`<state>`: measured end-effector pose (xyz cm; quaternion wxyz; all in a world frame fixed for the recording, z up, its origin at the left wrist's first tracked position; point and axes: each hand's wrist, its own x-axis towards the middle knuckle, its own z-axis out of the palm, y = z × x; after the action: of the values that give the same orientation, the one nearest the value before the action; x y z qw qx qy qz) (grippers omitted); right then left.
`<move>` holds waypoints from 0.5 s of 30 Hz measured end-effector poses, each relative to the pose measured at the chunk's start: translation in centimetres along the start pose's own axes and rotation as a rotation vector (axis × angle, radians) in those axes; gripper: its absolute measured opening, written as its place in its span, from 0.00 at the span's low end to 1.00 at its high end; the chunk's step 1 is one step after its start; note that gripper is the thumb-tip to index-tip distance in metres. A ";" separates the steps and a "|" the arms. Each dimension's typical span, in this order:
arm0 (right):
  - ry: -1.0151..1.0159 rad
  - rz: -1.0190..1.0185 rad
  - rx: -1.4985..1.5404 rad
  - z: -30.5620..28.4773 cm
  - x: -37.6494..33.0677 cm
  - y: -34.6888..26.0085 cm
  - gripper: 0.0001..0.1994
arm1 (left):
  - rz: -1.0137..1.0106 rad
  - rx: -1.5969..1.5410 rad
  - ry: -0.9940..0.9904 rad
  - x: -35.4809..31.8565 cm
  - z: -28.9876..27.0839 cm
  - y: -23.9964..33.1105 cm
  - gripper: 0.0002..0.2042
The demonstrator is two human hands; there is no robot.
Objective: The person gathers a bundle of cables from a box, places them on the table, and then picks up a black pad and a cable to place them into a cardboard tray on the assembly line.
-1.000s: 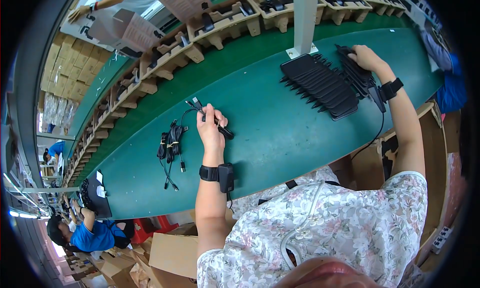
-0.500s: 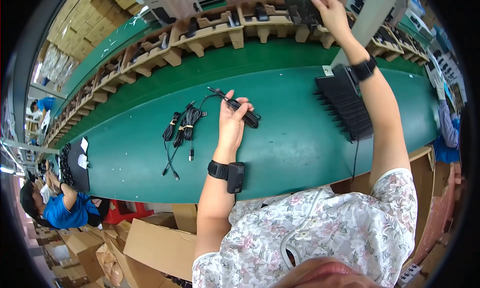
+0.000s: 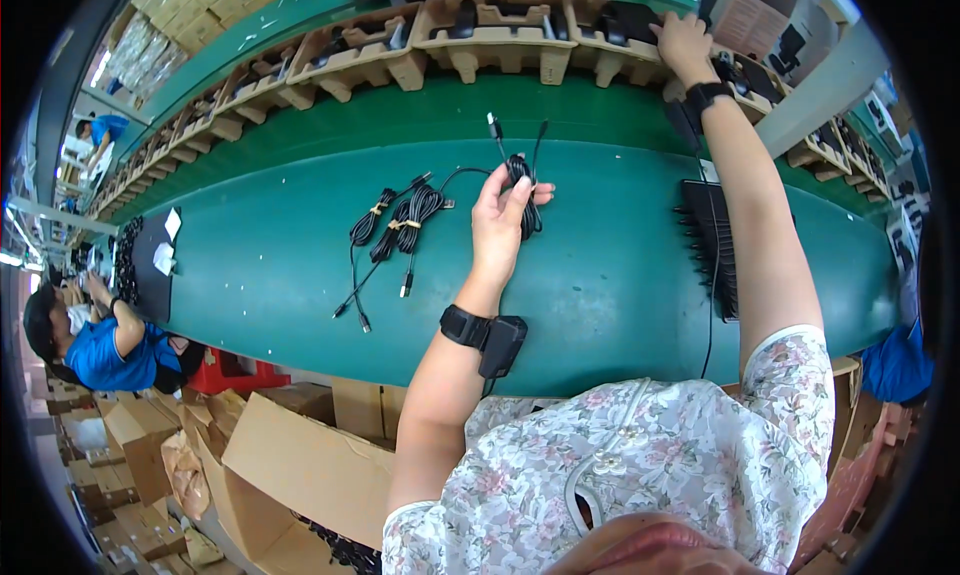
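Head view: clock directions run from the middle of the view, with 12 at its top.
Left hand: at 12, near the middle, the left hand (image 3: 503,210) is clamped on a coiled black cable (image 3: 532,218), thumb against fingers; two plug ends point upward, towards 12.
Right hand: at about 1, the right hand (image 3: 685,45) reaches to a brown moulded tray (image 3: 620,63), its fingertips at the edge of a flat black piece (image 3: 635,20) in it; whether they grip or merely touch, I cannot tell.
Tied cables: at 10, bundled black cables (image 3: 415,215) lie on the green bench (image 3: 600,305), loose ends trailing towards 8.
Comb-edged stack: at 3, overlapping black pieces (image 3: 710,237) lie on the bench, partly behind the right forearm.
Tray row: brown trays curve from between 9 and 10, through 12, to between 2 and 3.
Co-worker: between 8 and 9, a person in blue (image 3: 120,353) sits by the bench.
Carton: between 7 and 8, an open cardboard box (image 3: 310,467).
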<state>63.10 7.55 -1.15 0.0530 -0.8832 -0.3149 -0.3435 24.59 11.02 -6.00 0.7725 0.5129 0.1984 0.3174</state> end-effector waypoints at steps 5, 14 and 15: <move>-0.253 -0.248 0.563 -10.1 -6.9 -7.4 0.12 | 0.104 -0.017 0.087 0.2 -0.5 0.3 0.17; -0.587 -0.113 1.572 -14.7 -18.5 -15.1 0.16 | 0.698 1.005 0.132 -1.4 1.4 -0.3 0.23; -0.527 -0.079 1.635 -14.2 -17.9 -14.8 0.15 | 0.755 1.076 0.113 -1.7 1.9 -0.1 0.24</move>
<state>36.09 5.67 -3.67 0.5860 -0.6069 -0.4959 0.2059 24.57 8.55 -5.34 0.2324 0.8443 0.1758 0.4496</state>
